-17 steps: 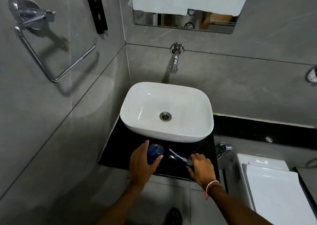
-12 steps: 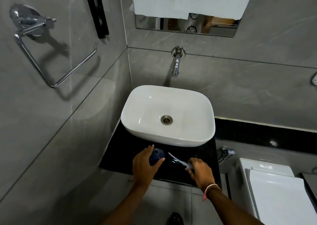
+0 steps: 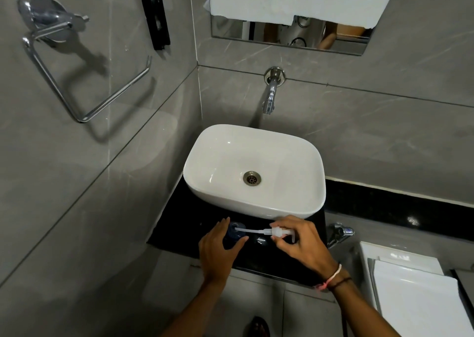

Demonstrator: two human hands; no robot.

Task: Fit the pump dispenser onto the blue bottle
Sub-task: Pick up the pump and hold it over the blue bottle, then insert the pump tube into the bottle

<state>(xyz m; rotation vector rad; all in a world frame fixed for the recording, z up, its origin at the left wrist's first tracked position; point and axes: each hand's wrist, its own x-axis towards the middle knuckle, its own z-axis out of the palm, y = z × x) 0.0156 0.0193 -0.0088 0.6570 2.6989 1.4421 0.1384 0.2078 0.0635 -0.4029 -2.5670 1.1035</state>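
Blue bottle (image 3: 234, 235) is standing on the black tabletop (image 3: 177, 217), at its front edge just ahead of the white basin (image 3: 254, 167), a little left of the middle. Only the top and shoulder are showing; the rest is hidden behind the left hand (image 3: 218, 252).

Left hand is wrapping the bottle from the near side, fingers curled around its body, steadying it upright.

Right hand (image 3: 302, 244) is pinching the pump dispenser (image 3: 278, 232) at its clear head and collar, fingertips closed on it. The dispenser is lying almost level, head to the right, its pale dip tube (image 3: 250, 231) reaching left so the tip is sitting at or just inside the bottle's mouth; cannot tell how far it is in.

Step in hand, as I judge it: threading the tube into the neck. Collar is still well apart from the opening, so the fitting is early.

Next move is probably calling for swinging the head up over the bottle so the tube is pointing down, feeding it in until the collar is meeting the neck, then twisting the collar while the left hand is holding the bottle against turning. The tube looks flexible and could bend or spring out if pushed at this angle.
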